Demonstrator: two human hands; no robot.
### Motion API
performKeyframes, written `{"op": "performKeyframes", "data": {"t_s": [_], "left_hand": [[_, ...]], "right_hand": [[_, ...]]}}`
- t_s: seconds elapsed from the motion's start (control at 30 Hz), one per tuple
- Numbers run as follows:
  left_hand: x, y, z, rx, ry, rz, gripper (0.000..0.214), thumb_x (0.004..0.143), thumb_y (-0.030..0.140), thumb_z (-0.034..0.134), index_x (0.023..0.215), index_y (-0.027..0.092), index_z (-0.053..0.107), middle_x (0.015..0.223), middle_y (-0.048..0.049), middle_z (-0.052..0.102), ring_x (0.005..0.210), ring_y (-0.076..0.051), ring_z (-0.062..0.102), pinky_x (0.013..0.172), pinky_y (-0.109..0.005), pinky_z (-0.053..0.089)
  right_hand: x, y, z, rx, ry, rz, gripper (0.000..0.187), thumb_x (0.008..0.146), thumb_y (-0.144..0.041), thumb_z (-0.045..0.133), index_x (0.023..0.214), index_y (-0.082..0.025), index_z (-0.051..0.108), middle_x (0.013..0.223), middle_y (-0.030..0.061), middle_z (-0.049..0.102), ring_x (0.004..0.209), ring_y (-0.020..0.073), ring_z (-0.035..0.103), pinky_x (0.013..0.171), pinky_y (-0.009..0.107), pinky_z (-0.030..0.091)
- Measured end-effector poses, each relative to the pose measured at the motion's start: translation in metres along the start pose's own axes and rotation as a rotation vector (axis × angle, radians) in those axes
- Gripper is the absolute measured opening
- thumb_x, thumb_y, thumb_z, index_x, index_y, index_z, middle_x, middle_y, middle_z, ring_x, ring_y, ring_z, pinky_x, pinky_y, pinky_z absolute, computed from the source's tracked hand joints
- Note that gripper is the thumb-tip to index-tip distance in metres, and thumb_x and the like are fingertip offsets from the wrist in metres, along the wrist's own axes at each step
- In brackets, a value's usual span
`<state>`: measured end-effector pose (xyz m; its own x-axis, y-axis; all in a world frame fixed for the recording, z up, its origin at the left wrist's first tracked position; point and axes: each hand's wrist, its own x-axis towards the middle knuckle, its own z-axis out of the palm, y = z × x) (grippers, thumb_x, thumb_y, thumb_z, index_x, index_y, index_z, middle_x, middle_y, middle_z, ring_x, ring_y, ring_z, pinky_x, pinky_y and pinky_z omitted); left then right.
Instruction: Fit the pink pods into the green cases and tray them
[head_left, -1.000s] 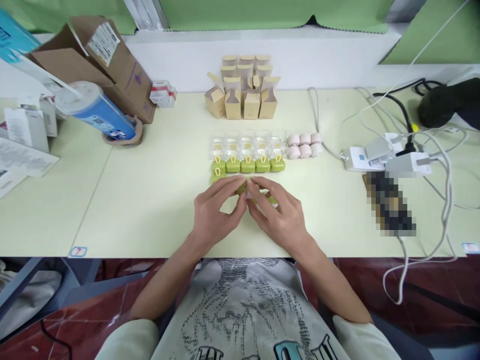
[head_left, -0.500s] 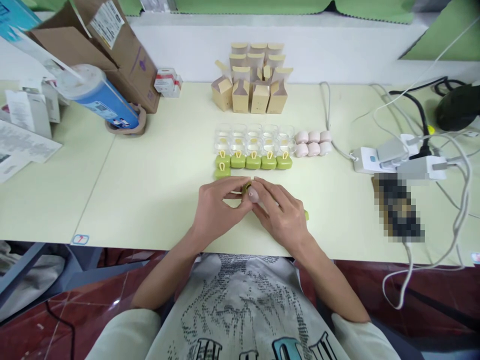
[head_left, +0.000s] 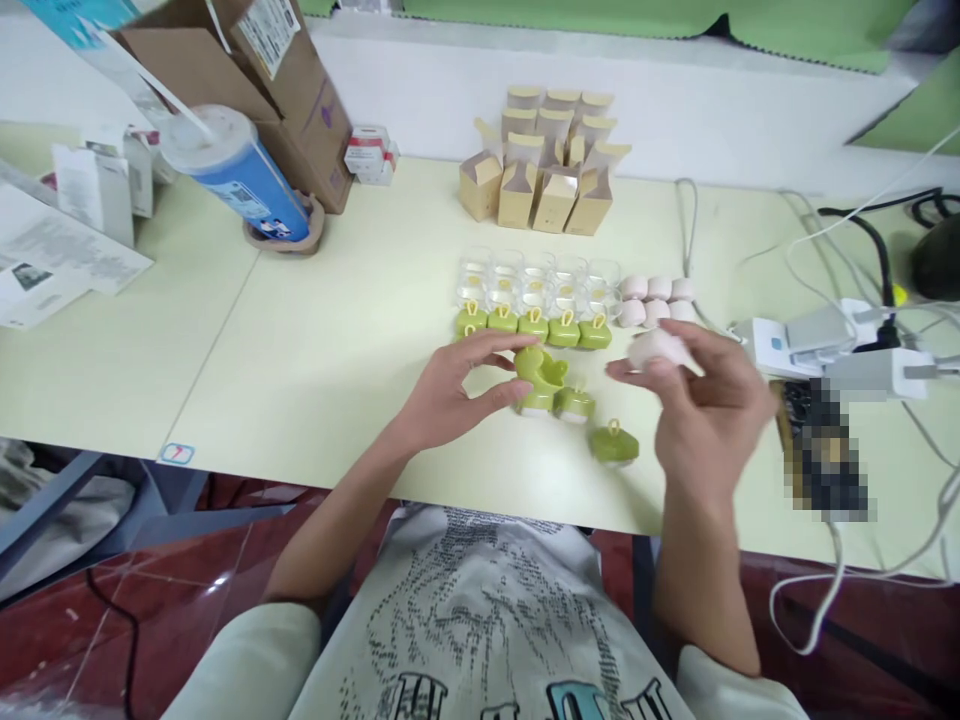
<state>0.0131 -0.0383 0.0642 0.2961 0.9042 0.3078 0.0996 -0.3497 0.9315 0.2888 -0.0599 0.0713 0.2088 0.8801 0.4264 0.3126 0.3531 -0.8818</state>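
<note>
My left hand [head_left: 450, 395] pinches an open green case [head_left: 541, 368] at the middle of the table, just in front of a row of shut green cases [head_left: 534, 326]. My right hand [head_left: 701, 405] is lifted to the right and grips a small pink piece [head_left: 651, 349] in its fingertips, close to the group of pink pieces [head_left: 656, 299]. Two more green cases lie near the held one: one [head_left: 574, 402] beside it and one [head_left: 613, 444] nearer the front edge. A row of clear plastic boxes [head_left: 536, 280] stands behind the green row.
Small tan cartons [head_left: 551, 160] stand at the back. A blue cup [head_left: 236, 175] and a brown cardboard box [head_left: 247, 70] are at the back left, papers [head_left: 52, 255] at the far left. Power strips [head_left: 832, 345] and tangled cables [head_left: 892, 270] fill the right side.
My hands, joined over one green case, have parted. The right hand moved right with a pink piece; the left keeps the green case, now open. The camera view shifted left.
</note>
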Motion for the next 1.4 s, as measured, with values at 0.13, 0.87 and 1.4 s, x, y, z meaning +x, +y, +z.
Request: {"op": "performKeyframes", "data": {"t_s": [0.13,0.87,1.4], "left_hand": [[0.0,-0.007,0.0,-0.084,0.08,-0.093,0.041,0.101,0.043,0.088,0.14,0.031,0.085,0.144,-0.0092,0.083,0.114,-0.024,0.086,0.105,-0.044,0.075],[0.004,-0.009,0.002,-0.312,0.037,-0.022,0.042,0.111,0.043,0.077,0.151,0.031,0.073,0.16,-0.0093,0.072,0.119,-0.021,0.077,0.09,-0.033,0.076],[-0.005,-0.015,0.003,0.627,0.015,0.453,0.072,0.116,0.014,0.06,0.181,0.029,0.034,0.168,-0.0181,0.062,0.162,-0.03,0.061,0.132,-0.053,0.06]], "right_hand": [[0.031,0.026,-0.037,-0.206,-0.075,0.257,0.047,0.09,-0.044,0.094,0.135,-0.033,0.086,0.113,0.0073,0.086,0.09,0.0336,0.088,0.09,0.058,0.076],[0.042,0.077,-0.024,-0.689,-0.001,0.115,0.052,0.093,-0.065,0.078,0.119,-0.02,0.077,0.127,0.0159,0.082,0.069,0.0195,0.062,0.085,0.051,0.06],[0.048,-0.031,0.048,0.115,-0.686,0.166,0.048,0.088,-0.06,0.1,0.115,-0.022,0.088,0.107,0.0068,0.088,0.078,0.0171,0.079,0.063,0.029,0.066]]}}
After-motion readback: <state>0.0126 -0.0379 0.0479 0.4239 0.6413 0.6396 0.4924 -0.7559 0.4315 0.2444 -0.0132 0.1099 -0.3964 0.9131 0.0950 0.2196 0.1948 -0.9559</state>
